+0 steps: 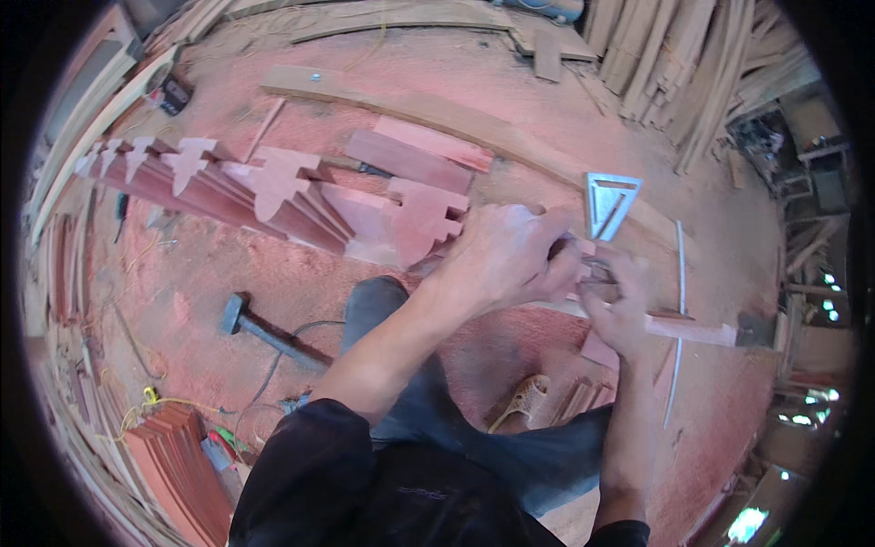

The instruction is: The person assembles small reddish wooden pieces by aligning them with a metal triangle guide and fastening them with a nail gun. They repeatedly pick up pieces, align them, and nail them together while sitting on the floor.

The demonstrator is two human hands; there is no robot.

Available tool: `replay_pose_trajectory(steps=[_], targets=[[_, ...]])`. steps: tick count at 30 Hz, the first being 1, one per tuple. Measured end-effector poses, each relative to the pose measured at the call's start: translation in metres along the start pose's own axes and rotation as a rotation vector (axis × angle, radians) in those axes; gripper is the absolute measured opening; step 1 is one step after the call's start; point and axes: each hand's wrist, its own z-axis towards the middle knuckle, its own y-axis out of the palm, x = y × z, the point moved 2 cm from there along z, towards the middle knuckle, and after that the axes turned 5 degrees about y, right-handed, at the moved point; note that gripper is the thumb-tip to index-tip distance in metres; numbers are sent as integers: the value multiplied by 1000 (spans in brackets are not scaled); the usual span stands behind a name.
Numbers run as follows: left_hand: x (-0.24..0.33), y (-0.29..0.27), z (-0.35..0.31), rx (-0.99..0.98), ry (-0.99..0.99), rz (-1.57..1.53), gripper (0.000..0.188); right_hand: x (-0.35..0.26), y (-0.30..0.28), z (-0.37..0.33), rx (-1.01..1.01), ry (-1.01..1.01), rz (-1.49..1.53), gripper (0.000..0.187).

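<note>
Head view: left hand (510, 255), fingers curled, meets right hand (617, 305), thumb and fingers bent; cannot tell what either pinches. Pale-red wooden bar (702, 330) extends right from behind right hand. Far left: dark bucket (170, 94), contents indistinct.

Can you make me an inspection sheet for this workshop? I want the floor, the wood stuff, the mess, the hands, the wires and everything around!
Surface: brown floor coated with reddish dust.
Job's things: pinkish carved wooden pieces with notched ends, left of the hands.
Clutter: dark-handled hammer with a blue-grey head; silver triangular metal square.
Hands: left hand and right hand close together; grip unclear.
Cables: thin dark cable near the hammer.
Surroundings: long brown wooden planks, upper right.
</note>
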Motion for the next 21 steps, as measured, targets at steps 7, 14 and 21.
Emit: replay_pose_trajectory(steps=[7,14,21], targets=[[1,-6,4,69,61,90,27,111,-17,-11,442,367,559,26],[2,-7,5,17,-24,176,33,130,26,11,394,469,822,25],[17,-5,17,-55,-386,-7,33,60,0,-16,328,126,960,19]])
